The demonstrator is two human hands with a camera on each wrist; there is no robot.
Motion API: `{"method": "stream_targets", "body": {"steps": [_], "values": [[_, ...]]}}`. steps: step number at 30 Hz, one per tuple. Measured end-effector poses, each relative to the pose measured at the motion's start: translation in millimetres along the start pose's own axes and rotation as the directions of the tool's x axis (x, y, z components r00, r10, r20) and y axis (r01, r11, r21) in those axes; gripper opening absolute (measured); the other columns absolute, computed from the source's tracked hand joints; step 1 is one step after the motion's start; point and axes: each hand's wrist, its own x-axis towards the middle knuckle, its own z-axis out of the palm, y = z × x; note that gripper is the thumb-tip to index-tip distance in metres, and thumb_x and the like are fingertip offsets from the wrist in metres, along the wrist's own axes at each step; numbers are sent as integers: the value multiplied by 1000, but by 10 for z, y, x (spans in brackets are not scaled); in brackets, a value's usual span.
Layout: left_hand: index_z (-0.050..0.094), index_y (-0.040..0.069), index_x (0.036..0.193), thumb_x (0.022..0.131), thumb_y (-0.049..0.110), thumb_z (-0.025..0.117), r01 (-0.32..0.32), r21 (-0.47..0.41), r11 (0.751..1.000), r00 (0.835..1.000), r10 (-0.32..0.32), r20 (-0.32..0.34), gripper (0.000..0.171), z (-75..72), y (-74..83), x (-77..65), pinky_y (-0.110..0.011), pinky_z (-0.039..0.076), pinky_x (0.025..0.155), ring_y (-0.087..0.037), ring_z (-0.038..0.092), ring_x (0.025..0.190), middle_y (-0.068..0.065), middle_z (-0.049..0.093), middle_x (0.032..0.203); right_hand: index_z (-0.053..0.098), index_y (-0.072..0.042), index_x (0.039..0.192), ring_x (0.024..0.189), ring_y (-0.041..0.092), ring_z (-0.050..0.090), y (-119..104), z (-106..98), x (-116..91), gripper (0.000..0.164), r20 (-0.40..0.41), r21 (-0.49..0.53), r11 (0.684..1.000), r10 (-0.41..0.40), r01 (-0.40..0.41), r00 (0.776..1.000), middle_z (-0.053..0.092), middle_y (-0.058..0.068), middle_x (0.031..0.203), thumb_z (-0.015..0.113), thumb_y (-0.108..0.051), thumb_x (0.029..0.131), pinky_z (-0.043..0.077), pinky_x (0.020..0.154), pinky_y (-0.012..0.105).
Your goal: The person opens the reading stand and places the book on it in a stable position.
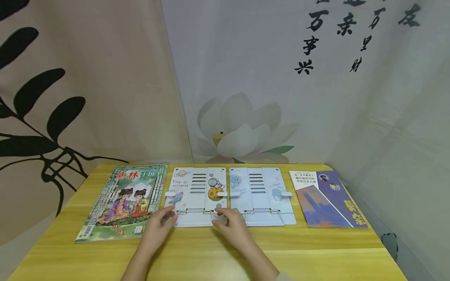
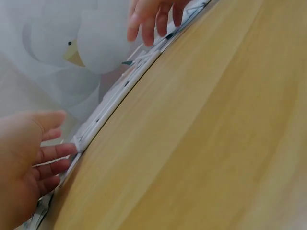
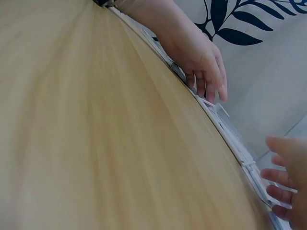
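A white book stand (image 1: pixel 198 201) printed with "Tiny universe", a planet and an astronaut lies flat on the table in the head view. My left hand (image 1: pixel 156 230) is at its lower left corner, fingertips right at the edge. Across from it, my right hand (image 1: pixel 234 230) has its fingertips by the lower right corner. Both hands have relaxed, slightly bent fingers and hold nothing. Low wire supports (image 1: pixel 195 210) cross the stand's lower part. In the left wrist view, the left hand (image 2: pixel 29 163) has fingers extended toward the stand's corner.
A second, pale blue book stand (image 1: pixel 258 199) lies close on the right. To the left is a green magazine (image 1: pixel 140 179) with two illustrated figures; at far right, a purple and white book (image 1: pixel 327 199). All rest on the wooden table (image 1: pixel 197 257), before a printed curtain (image 1: pixel 246 50).
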Motion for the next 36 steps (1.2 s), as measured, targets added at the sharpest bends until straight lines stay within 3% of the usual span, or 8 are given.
{"method": "stream_targets", "body": {"steps": [7,14,19,31,36], "values": [[68,-5,109,81,1,74,-85,48,995,995,87,-51,29,89,5,-13,-39,51,77,-24,62,86,-11,67,94,69,-10,115,94,16,56,-34,147,42,32,-22,-12,1000,18,-18,1000,68,-3,98,73,-20,85,44,85,37],[68,-6,110,80,-6,71,-87,112,990,995,92,-38,31,116,-7,-14,-39,50,73,-23,58,84,-13,66,95,72,-5,106,83,15,58,-32,284,87,30,-117,-14,1000,-18,17,993,69,-1,88,76,-3,77,48,77,31],[69,-6,110,79,-11,68,-83,132,988,995,90,-49,31,125,-13,-20,-40,49,70,-23,58,82,-11,65,91,74,-4,103,78,14,59,-13,329,113,32,-151,-19,1000,-26,24,988,69,-2,83,77,3,72,45,78,34],[68,-2,110,81,-14,63,-22,48,999,1000,22,-12,32,128,27,-12,-33,45,70,-20,51,80,-5,59,83,72,-4,105,78,11,57,-15,313,123,38,-139,26,1000,-11,15,990,65,-6,79,75,7,69,40,82,38],[66,-2,108,80,-15,62,-23,1,1000,1000,23,3,30,112,18,-4,-30,43,68,-20,48,79,-8,55,82,69,-7,105,81,11,55,-12,309,124,39,-124,60,998,14,-7,992,63,-9,81,73,8,69,38,84,38]]}}
